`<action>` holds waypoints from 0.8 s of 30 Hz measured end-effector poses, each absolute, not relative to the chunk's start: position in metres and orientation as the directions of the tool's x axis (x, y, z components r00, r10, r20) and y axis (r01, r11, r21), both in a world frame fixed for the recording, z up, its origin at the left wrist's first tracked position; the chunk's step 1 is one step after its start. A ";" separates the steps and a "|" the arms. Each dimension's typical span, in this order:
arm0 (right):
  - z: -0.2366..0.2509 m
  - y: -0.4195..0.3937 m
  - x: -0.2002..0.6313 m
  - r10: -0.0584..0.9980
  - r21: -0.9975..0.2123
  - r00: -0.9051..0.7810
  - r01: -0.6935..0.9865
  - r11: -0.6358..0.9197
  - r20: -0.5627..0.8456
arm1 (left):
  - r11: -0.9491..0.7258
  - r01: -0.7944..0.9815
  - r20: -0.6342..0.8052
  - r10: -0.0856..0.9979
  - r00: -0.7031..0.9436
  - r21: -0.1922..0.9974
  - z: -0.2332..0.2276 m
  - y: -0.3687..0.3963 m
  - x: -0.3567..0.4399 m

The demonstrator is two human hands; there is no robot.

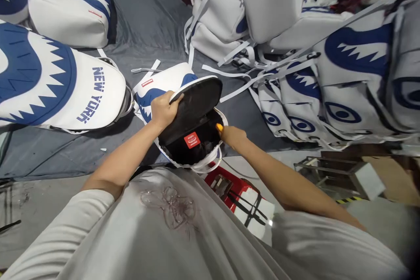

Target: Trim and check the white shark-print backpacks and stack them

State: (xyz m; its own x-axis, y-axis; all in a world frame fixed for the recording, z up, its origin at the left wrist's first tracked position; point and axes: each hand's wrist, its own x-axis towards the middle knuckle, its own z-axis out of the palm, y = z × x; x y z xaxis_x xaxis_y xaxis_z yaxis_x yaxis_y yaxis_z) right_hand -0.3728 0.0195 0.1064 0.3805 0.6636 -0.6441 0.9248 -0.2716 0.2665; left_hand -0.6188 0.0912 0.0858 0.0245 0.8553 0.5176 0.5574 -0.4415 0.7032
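Observation:
A white and blue backpack (170,79) lies on the grey cloth in front of me, its top flap folded up. The black lining (177,148) shows inside, with a red label (192,140) on it. My left hand (165,109) is closed around the flap's edge, thumb on the dark inner side. At the bag's right rim, my right hand (232,136) is closed around a small orange-handled tool (219,127). Most of that tool is hidden by the fingers and the dark opening, so its kind is unclear.
Finished-looking white and blue backpacks (95,83) lie at left. More backpacks (356,74) are packed along the right, with loose white straps (229,74) trailing toward the middle. A red machine or stool (241,192) stands below the table edge, and cardboard (393,183) sits lower right.

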 end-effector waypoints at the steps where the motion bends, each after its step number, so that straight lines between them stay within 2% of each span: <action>1: 0.111 0.003 -0.371 0.613 0.276 0.383 0.924 -0.266 -0.691 | -0.417 0.552 0.507 0.862 -0.012 0.722 0.080 0.093 -0.616; 4: 0.122 -0.042 -0.376 0.473 0.219 0.318 0.942 -0.254 -0.822 | -0.394 0.520 0.502 0.861 -0.079 0.758 0.069 0.097 -0.605; 6: 0.122 -0.061 -0.382 0.439 0.143 0.247 0.956 -0.257 -0.864 | -0.405 0.508 0.512 0.855 -0.085 0.760 0.067 0.097 -0.598; 8: 0.118 -0.068 -0.387 0.494 0.105 0.224 0.961 -0.257 -0.840 | -0.438 0.500 0.528 0.848 -0.045 0.747 0.070 0.096 -0.594; 12: 0.087 -0.065 -0.402 0.709 0.090 0.234 0.968 -0.234 -0.665 | -0.543 0.466 0.568 0.817 0.100 0.699 0.079 0.087 -0.591; 15: 0.048 -0.058 -0.426 0.805 -0.030 0.114 0.986 -0.161 -0.583 | -0.582 0.439 0.574 0.802 0.167 0.685 0.085 0.081 -0.592; 18: 0.009 -0.052 -0.440 0.846 -0.147 0.032 0.981 -0.130 -0.532 | -0.590 0.431 0.577 0.798 0.178 0.683 0.086 0.080 -0.597; 24: -0.032 -0.047 -0.425 0.853 -0.127 0.306 0.912 -0.390 -0.423 | -0.596 0.478 0.620 0.774 0.129 0.645 0.085 0.090 -0.607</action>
